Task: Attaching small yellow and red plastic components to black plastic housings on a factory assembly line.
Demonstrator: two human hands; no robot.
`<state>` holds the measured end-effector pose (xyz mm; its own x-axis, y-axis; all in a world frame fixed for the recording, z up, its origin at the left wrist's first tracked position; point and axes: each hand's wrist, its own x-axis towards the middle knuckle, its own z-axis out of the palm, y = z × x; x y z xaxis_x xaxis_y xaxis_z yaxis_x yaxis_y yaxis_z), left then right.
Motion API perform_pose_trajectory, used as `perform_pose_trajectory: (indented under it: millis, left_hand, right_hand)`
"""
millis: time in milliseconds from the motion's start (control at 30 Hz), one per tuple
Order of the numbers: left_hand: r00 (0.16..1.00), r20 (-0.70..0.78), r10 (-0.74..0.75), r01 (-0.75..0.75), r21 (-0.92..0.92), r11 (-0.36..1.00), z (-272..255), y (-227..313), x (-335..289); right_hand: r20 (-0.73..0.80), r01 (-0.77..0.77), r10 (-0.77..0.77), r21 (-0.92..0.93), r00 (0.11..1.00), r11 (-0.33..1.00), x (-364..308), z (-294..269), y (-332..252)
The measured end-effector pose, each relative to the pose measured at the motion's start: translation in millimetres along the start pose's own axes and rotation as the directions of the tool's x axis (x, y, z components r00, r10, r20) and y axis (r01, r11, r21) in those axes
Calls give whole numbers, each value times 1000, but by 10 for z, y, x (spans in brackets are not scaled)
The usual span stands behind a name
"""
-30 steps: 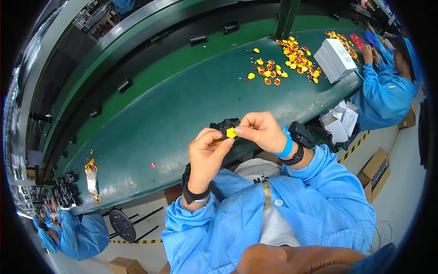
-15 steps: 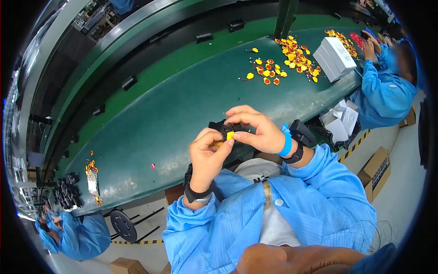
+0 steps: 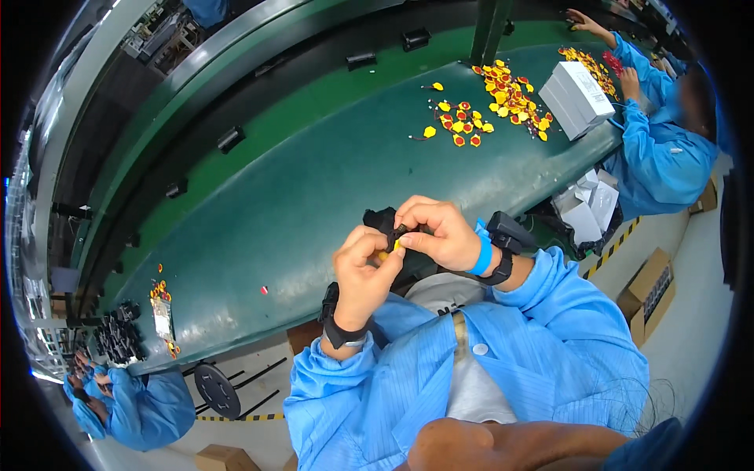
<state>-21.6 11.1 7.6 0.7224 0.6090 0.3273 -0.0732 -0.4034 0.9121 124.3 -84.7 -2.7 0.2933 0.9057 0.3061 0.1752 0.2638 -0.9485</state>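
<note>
Above the near edge of the green tabletop, my left hand (image 3: pixel 366 265) and my right hand (image 3: pixel 441 238) meet, fingers closed in pinches. Between them is a small black part (image 3: pixel 380 219), its exact kind partly covered by fingers. A small yellow piece (image 3: pixel 398 244) shows at my thumb tips, pressed against the black part. My left fingers grip the black part's near left side; my right thumb and fingers hold its right side by the yellow piece.
Yellow-and-red pieces with short wires (image 3: pixel 503 96) lie spread at the far right, by a white box (image 3: pixel 576 100). Co-workers in blue sit right and lower left. Black parts (image 3: pixel 119 336) pile at far left. Black items (image 3: pixel 231 140) lie on the green belt; a stool (image 3: pixel 217 390) stands below.
The yellow piece has turned and shows less between my fingers; both hands sit slightly lower. Black items on the belt have shifted right. The co-worker at right has stretched one hand toward the belt.
</note>
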Motion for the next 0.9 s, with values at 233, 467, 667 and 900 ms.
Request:
perform_pose_trajectory:
  millis: [233, 467, 667, 900]
  left_hand:
    - [979, 83, -188, 201, -193, 960, -95, -240, 169]
    - [963, -152, -222, 215, -61, 975, -663, -659, 1108]
    - [939, -301, -166, 246, 253, 936, -783, -1214, 2178]
    - [941, -230, -249, 304, 245, 921, -758, -1637, 2662]
  right_hand:
    - [38, -110, 108, 61, 993, 992, 93, -113, 129]
    - [-278, -258, 164, -347, 946, 902, 327, -858, 208]
    - [-224, -180, -9, -805, 975, 565, 615, -1085, 381]
    - [-18, -38, 55, -922, 998, 386, 956, -1058, 556]
